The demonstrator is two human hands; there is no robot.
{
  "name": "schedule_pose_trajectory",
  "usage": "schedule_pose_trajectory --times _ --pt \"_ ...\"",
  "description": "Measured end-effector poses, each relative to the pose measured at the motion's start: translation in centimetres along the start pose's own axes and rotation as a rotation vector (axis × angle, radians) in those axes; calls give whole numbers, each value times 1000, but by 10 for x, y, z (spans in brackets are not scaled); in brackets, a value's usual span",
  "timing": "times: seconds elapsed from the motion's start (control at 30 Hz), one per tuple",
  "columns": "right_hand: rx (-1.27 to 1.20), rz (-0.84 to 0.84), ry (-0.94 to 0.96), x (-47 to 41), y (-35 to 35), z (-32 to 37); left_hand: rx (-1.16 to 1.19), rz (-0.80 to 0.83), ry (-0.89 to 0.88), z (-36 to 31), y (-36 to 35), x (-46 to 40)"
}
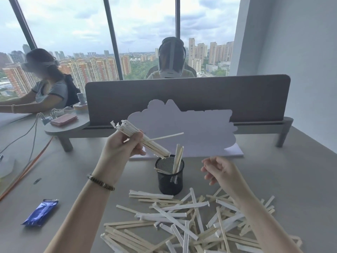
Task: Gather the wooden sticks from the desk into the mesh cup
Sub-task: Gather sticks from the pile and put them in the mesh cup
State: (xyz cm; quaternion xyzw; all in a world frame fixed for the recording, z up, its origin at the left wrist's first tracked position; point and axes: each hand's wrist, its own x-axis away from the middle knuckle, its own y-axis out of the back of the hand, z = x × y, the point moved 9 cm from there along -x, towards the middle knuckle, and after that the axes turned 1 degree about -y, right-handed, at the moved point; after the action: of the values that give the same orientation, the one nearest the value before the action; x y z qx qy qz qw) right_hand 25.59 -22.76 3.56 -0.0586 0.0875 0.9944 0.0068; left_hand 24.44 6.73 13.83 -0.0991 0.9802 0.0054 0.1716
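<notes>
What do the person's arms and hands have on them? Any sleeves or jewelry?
Both forearms are bare, with no sleeves showing. The left hand has a dark beaded bracelet with a few pale beads around its wrist. The right hand wears nothing, no rings or gloves visible.

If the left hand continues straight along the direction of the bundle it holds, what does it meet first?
Most likely the mesh cup: the left hand tilts its bundle of sticks down-right, tips just above the cup's rim. Depth is unclear.

Tall windows [73, 33] show daylit towers behind a grey desk divider [187, 99].
</notes>
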Motion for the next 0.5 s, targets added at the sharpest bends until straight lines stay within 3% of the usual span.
schedule_pose_trajectory --times 0.3,0.5 --pt "-26 -36 -52 -1 22 -11 -226 236 145 47 -31 -29" --pt "-8 -40 -53 -4 25 -16 -335 300 194 65 -38 -32"
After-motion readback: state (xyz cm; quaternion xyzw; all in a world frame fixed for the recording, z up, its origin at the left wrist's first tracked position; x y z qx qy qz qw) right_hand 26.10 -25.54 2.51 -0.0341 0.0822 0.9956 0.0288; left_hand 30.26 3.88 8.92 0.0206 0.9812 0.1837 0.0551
